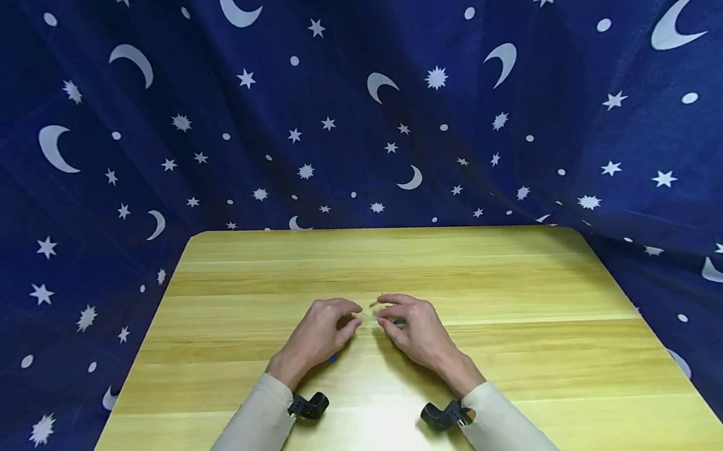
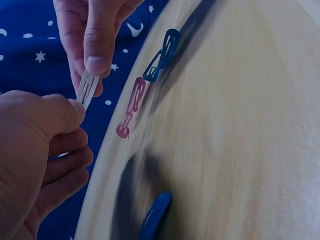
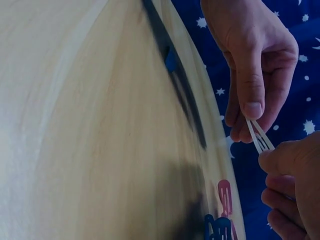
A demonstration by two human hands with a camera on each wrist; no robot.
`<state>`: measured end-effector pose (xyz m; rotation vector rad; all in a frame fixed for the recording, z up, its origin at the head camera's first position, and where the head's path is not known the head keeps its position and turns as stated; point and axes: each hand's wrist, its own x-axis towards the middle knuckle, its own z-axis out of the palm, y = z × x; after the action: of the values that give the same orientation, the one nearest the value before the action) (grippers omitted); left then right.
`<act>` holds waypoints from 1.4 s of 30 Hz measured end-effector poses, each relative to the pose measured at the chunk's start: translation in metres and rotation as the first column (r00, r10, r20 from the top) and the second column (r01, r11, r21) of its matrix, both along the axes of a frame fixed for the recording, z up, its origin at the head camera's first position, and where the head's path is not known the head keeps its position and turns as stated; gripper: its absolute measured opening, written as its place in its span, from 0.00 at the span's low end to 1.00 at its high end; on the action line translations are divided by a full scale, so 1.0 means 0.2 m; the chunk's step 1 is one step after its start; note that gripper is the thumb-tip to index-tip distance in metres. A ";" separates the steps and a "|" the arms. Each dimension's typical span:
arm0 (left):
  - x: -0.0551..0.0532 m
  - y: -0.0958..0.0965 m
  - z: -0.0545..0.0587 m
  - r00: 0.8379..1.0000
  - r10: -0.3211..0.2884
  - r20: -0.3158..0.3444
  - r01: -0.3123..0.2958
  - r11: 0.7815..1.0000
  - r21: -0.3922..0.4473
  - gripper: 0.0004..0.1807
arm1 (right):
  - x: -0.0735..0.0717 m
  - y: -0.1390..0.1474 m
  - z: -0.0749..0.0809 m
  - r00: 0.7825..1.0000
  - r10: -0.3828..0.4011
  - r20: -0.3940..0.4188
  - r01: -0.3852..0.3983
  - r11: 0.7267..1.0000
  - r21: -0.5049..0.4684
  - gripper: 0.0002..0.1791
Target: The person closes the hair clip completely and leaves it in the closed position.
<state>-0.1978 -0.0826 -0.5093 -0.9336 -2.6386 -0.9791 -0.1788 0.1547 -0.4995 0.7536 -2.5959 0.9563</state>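
A white snap hair clip (image 2: 88,91) is stretched between my two hands above the table. My left hand (image 1: 325,331) pinches one end of it between thumb and fingertips. My right hand (image 1: 417,329) pinches the other end the same way. In the right wrist view, the white clip's (image 3: 259,136) strips look spread apart towards the left hand. Below the hands lie a pink snap clip (image 2: 136,95) and a teal snap clip (image 2: 171,45), both with their parts bent apart. A blue clip (image 2: 156,215) rests on the table near my left hand, partly cut off in the left wrist view.
The wood-grain table (image 1: 221,286) extends around both hands. A dark blue curtain (image 1: 346,93) with moons and stars hangs behind it and at its sides. Each forearm wears a black wrist camera (image 1: 310,407). Shadows of the hands fall across the tabletop.
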 end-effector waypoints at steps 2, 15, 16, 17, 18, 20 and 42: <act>0.00 -0.01 0.00 1.000 -0.017 0.014 0.017 1.000 0.008 0.12 | 0.00 0.00 0.00 1.000 -0.001 0.000 0.001 1.000 -0.014 0.04; 0.04 -0.02 0.04 0.999 -0.049 0.014 0.048 0.998 0.049 0.10 | 0.03 -0.02 0.04 1.000 0.004 -0.015 -0.005 0.997 -0.071 0.03; 0.04 -0.02 0.05 0.999 -0.049 0.013 0.048 0.997 0.052 0.10 | 0.03 -0.02 0.04 1.000 0.003 -0.016 -0.004 0.998 -0.069 0.03; 0.05 -0.02 0.05 0.999 -0.050 0.011 0.049 0.997 0.057 0.09 | 0.03 -0.02 0.04 1.000 0.000 -0.017 -0.001 0.998 -0.066 0.02; 0.05 -0.03 0.05 0.999 -0.049 0.008 0.049 0.997 0.058 0.09 | 0.03 -0.02 0.05 1.000 -0.001 -0.017 0.000 0.998 -0.064 0.02; 0.05 -0.03 0.05 0.999 -0.049 -0.001 0.049 0.997 0.061 0.08 | 0.04 -0.03 0.05 1.000 0.002 -0.014 -0.003 0.998 -0.063 0.02; 0.05 -0.04 0.06 0.997 -0.043 -0.063 0.047 0.997 0.064 0.04 | 0.05 -0.04 0.05 0.998 0.050 0.023 -0.049 0.997 -0.054 0.05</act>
<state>-0.1870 -0.0914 -0.4966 -0.9953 -2.5301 -1.0235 -0.1679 0.1468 -0.4902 0.8005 -2.5724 1.0518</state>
